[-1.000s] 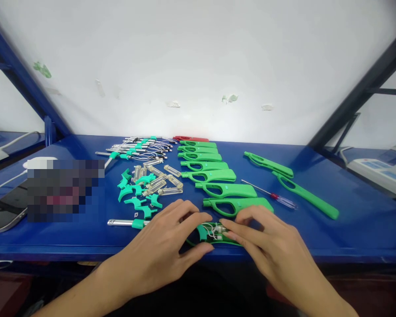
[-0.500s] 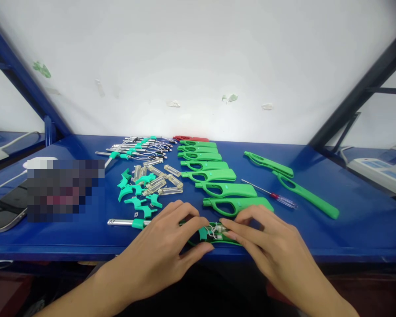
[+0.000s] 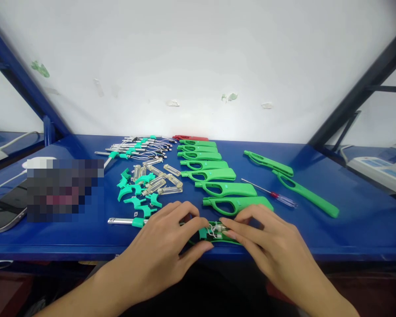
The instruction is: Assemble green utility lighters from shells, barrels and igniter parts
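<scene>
Near the table's front edge lies an opened green lighter shell (image 3: 229,241) with white wires (image 3: 212,230) and small inner parts showing. My left hand (image 3: 166,246) is closed on its left part, index finger by the wires and thumb at the near edge. A metal rod (image 3: 120,221) with a teal piece (image 3: 138,222) sticks out to the left from under this hand. My right hand (image 3: 267,237) pinches the shell and the clear-and-metal part (image 3: 220,227) inside it between thumb and fingers.
Several green lighters (image 3: 231,189) and a red one (image 3: 191,138) form a column behind. Teal triggers (image 3: 135,202), clear tanks (image 3: 170,190) and wired rods (image 3: 141,147) lie left. A screwdriver (image 3: 284,200) and two green shells (image 3: 312,198) lie right. A phone (image 3: 6,209) rests far left.
</scene>
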The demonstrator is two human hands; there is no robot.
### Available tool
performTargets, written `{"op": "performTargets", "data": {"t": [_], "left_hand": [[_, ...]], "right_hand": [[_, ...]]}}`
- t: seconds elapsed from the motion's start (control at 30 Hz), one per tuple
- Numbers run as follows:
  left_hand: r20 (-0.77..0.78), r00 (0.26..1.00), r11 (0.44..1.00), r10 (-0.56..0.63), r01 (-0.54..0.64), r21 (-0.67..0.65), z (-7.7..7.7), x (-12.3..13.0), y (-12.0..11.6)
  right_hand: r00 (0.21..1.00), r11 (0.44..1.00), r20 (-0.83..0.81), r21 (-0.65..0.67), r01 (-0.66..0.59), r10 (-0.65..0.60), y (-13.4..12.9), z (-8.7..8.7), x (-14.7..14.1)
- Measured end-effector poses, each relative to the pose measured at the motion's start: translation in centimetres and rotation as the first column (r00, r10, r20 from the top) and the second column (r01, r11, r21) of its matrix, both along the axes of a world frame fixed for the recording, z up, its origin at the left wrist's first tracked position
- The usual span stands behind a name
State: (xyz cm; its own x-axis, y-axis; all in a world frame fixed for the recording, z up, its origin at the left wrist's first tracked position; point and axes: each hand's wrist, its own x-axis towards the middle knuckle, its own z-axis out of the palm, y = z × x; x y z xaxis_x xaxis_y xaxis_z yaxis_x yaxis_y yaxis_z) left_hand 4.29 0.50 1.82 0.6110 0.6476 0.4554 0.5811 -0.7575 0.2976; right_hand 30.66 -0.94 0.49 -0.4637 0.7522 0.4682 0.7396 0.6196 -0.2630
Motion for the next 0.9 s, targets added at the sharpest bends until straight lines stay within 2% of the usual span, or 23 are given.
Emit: {"op": "performTargets", "data": {"t": [0.4,0.9], "left_hand": [[-0.062,0.997,0.999,-0.039,0.038,-0.021,0.23,0.0,0.06],[-0.047,0.997,0.997,-0.067,0.066,-0.026,0.3,-0.18,0.29]], "right_hand": [[1.0,1.0,0.009,0.009,0.01,-0.01,0.04,0.18,-0.12],[0.999,1.0,-0.046,-0.021,-0.003,0.002,0.15,0.36,-0.3]]}}
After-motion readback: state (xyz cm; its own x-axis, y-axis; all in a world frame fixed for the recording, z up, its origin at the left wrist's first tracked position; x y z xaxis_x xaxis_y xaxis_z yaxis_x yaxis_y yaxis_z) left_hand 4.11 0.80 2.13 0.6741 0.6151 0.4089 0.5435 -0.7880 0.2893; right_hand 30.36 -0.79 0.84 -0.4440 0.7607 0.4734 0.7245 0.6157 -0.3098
